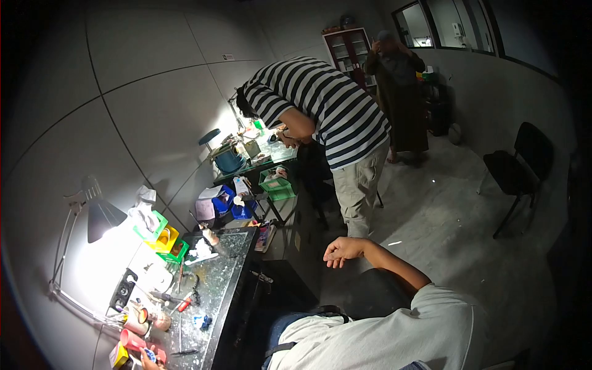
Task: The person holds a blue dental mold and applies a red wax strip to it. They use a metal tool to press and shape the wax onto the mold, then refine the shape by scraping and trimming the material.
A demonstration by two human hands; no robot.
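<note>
My right hand [344, 251] hangs in the air beside the workbench, its fingers loosely bent and slightly apart, with nothing visible in them. At the bottom edge of the view, my left hand [150, 362] shows only in part, closed around a small blue and white thing [150, 354] too small to name. It is beside a pink-red cup [132, 338] and a yellow box [118, 356]. On the dark, stained workbench [213, 283] lie a red-handled tool [184, 304], a crumpled blue piece [201, 321] and a thin rod [180, 333].
A lit desk lamp [102, 216] leans over green and yellow bins [163, 237] and a power strip [123, 290]. A person in a striped shirt [320, 105] bends over another bench. Another person [399, 92] stands behind. A black chair [521, 163] stands right.
</note>
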